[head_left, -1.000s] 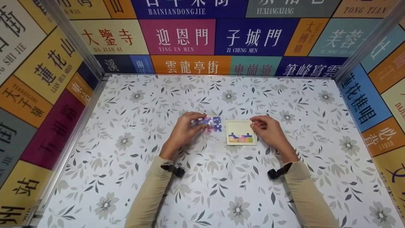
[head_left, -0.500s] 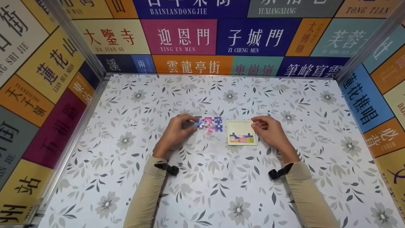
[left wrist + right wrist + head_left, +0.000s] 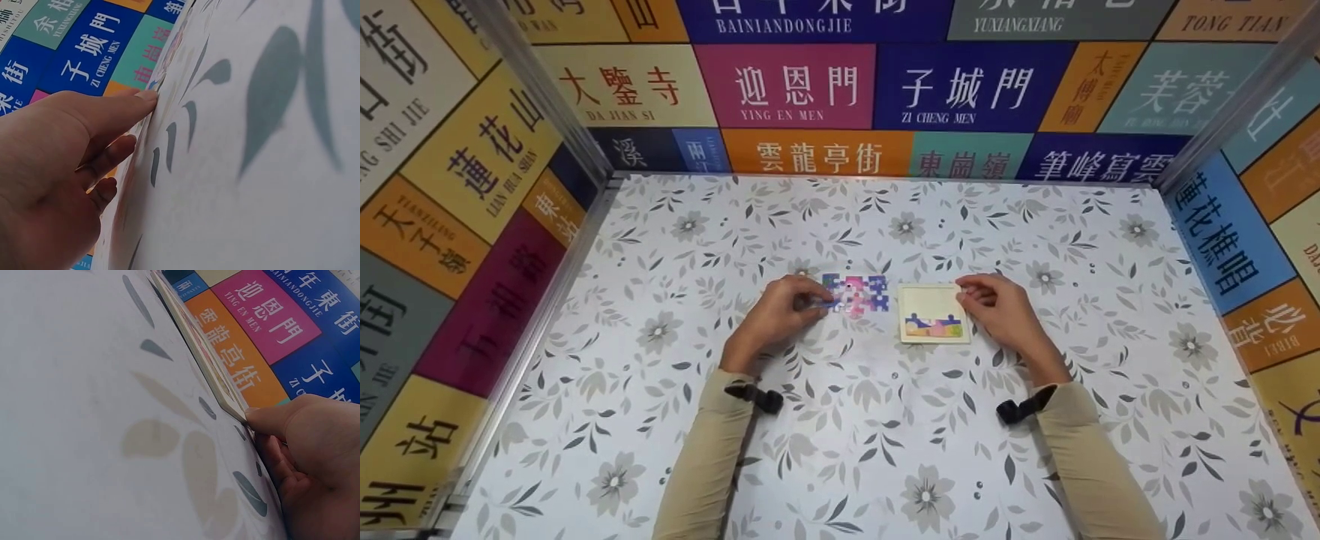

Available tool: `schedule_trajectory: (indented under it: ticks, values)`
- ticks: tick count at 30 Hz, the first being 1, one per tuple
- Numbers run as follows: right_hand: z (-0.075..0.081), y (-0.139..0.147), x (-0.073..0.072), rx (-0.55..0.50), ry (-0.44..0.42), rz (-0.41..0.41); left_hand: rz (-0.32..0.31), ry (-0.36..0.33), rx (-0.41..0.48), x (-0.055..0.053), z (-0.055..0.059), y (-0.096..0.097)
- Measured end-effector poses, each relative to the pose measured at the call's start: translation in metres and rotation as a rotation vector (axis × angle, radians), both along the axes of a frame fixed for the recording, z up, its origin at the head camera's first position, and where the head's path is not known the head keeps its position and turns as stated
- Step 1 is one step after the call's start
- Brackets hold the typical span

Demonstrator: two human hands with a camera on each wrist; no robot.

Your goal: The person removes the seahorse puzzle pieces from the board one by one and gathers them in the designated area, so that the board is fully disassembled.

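My left hand (image 3: 776, 311) is at the left edge of a cluster of loose jigsaw pieces (image 3: 856, 294), pink, purple and blue. Thumb and forefinger pinch a small blue puzzle piece (image 3: 823, 302), mostly covered by the fingers. In the left wrist view, a sliver of blue shows by the thumb tip (image 3: 147, 95). To the right of the cluster lies a cream square puzzle tray (image 3: 931, 301), its bottom row filled with joined colourful pieces (image 3: 934, 328). My right hand (image 3: 997, 306) grips the tray's right edge, thumb at its corner in the right wrist view.
A white tabletop (image 3: 765, 450) with a grey floral print lies under everything. Panels with large lettering (image 3: 784, 86) stand along the back and both sides. Each wrist wears a black strap-on camera, such as the left one (image 3: 765, 400).
My left hand has drawn back leftward from over the loose pieces to their left edge, uncovering more of them, and now pinches a blue piece. The right hand keeps hold of the tray.
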State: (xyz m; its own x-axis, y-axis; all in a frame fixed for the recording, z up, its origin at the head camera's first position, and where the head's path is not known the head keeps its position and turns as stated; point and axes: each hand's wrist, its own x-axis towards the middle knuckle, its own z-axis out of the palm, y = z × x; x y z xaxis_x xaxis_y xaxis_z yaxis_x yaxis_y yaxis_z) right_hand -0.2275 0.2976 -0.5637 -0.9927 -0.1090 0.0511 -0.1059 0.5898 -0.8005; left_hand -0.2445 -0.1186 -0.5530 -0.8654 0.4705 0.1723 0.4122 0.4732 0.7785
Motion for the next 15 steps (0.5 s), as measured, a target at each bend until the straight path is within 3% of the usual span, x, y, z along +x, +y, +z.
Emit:
schedule_trajectory:
  ticks: [5,15]
  values:
    - [-0.0007,0.0004,-0.0005,0.006,0.033,0.010,-0.022,0.019,-0.034,0.0001,0.0011,0.0022]
    - [-0.0012,-0.0001,-0.0008,0.000,0.028,0.009,0.006,0.017,-0.090,-0.0012,0.0005,0.0042]
